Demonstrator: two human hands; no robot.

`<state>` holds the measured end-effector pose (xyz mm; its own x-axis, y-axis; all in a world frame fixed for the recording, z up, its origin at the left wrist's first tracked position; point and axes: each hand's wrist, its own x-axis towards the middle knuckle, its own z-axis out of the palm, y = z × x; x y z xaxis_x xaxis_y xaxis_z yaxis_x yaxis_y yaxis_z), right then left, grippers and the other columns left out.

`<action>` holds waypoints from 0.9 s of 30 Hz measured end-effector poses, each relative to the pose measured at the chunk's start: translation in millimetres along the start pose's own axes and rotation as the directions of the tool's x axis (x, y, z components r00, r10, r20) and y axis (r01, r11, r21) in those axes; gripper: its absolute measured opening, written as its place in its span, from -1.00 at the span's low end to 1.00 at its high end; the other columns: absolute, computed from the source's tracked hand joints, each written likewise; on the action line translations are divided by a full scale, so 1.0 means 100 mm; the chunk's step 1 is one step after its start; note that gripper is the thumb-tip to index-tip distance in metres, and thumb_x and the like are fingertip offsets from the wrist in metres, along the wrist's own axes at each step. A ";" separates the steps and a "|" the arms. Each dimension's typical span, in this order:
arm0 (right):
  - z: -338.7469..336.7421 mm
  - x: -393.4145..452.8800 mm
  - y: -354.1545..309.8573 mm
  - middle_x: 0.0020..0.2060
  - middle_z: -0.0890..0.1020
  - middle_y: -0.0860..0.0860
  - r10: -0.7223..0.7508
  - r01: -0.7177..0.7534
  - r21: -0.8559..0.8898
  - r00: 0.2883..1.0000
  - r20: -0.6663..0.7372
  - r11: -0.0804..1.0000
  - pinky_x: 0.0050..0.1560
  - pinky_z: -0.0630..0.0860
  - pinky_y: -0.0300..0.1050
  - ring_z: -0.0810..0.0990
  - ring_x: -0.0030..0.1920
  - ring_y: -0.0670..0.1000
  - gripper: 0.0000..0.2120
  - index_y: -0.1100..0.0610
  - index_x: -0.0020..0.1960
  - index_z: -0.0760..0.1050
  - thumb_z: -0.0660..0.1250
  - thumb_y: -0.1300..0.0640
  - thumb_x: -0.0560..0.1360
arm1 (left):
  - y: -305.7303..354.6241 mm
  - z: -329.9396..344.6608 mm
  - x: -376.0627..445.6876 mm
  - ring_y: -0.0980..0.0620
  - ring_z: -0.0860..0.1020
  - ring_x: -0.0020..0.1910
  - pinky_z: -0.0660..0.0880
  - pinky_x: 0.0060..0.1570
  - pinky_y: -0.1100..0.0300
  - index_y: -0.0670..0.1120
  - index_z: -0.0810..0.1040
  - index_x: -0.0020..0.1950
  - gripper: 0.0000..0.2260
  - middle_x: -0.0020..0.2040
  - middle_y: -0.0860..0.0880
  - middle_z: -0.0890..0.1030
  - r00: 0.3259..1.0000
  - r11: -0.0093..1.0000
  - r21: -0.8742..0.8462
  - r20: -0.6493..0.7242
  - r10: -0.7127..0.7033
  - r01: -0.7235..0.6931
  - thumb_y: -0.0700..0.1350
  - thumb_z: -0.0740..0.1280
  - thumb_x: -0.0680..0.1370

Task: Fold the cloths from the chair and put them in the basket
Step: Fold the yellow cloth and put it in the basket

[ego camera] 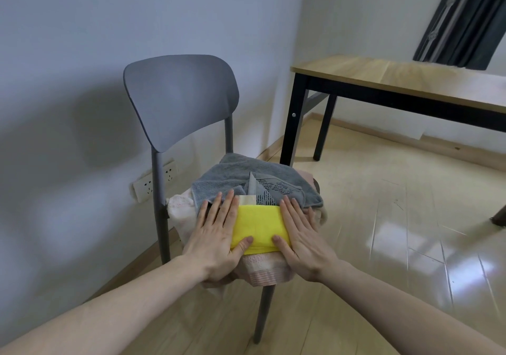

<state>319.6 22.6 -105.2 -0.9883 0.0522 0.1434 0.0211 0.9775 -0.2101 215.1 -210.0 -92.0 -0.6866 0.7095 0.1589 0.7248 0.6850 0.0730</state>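
A grey chair stands against the wall with a pile of cloths on its seat. On top at the front lies a folded yellow cloth. My left hand presses flat on its left end and my right hand presses flat on its right end, fingers straight, both thumbs on the yellow fabric. Behind it lie a grey towel and a grey patterned cloth. A pink cloth hangs over the seat's front edge, and a pale floral cloth shows at the left. No basket is in view.
A wooden table with black legs stands to the right of the chair. Dark curtains hang above it. A wall socket sits low behind the chair. Glossy wooden floor spreads to the right.
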 end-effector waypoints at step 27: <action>-0.29 0.08 -0.01 0.13 0.69 -0.07 0.301 -0.126 0.819 0.952 -0.060 0.561 0.28 0.60 0.17 0.64 0.24 0.00 -0.58 -0.08 0.14 0.50 0.59 -0.07 0.37 | 0.01 -0.41 0.07 0.14 0.56 0.00 0.51 0.11 0.07 0.14 0.54 0.00 -0.90 -0.08 0.17 0.61 0.980 0.636 -0.767 -0.178 -0.085 -0.084 -0.01 0.45 0.58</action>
<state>315.8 28.3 -75.8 -0.9252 0.3560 0.1311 0.0124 0.3739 -0.9274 213.9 -211.3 -50.1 -0.7243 0.6083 0.3244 0.5625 0.2494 0.7883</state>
